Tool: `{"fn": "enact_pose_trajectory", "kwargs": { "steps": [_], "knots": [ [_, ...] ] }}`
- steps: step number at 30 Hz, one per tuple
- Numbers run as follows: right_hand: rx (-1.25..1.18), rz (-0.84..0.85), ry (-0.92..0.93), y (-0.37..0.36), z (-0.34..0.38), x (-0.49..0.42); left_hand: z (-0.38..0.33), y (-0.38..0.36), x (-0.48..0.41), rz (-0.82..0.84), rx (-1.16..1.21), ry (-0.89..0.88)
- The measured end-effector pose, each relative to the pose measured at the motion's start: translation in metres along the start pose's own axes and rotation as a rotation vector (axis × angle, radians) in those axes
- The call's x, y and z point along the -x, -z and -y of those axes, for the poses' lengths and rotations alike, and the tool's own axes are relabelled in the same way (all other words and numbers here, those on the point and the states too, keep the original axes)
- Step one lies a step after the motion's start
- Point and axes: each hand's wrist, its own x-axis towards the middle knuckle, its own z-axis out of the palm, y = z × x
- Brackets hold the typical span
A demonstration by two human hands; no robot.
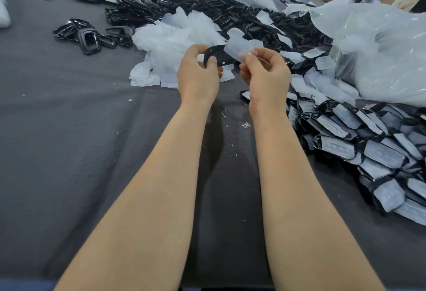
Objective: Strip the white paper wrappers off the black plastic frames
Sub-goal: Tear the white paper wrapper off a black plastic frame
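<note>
Your left hand [198, 73] grips the black frame [217, 57], curled around its near end. Your right hand [265, 72] pinches the white wrapper [242, 45], which stands up just beyond it, between both hands. Loose wrappers [175, 35] are piled beyond your left hand. Wrapped frames [368, 150] lie right of your right hand on the worktop [69, 141].
</note>
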Motion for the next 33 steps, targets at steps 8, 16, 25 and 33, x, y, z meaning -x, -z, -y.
{"fn": "enact_pose_trajectory", "kwargs": {
  "steps": [8, 16, 25, 33],
  "knots": [
    [0.321, 0.024, 0.173, 0.002, -0.007, 0.001, -0.003, 0.0, 0.001, 0.137, 0.01, -0.034],
    [0.199, -0.09, 0.14, 0.002, -0.011, 0.0, -0.007, -0.001, 0.006, 0.212, 0.027, -0.079],
    [0.167, -0.127, 0.15, -0.001, -0.014, 0.001, -0.007, -0.002, 0.005, 0.231, 0.022, -0.047],
    [0.095, -0.131, 0.037, -0.001, -0.015, -0.005, -0.007, -0.004, 0.005, 0.189, 0.04, -0.011]
  ]
}}
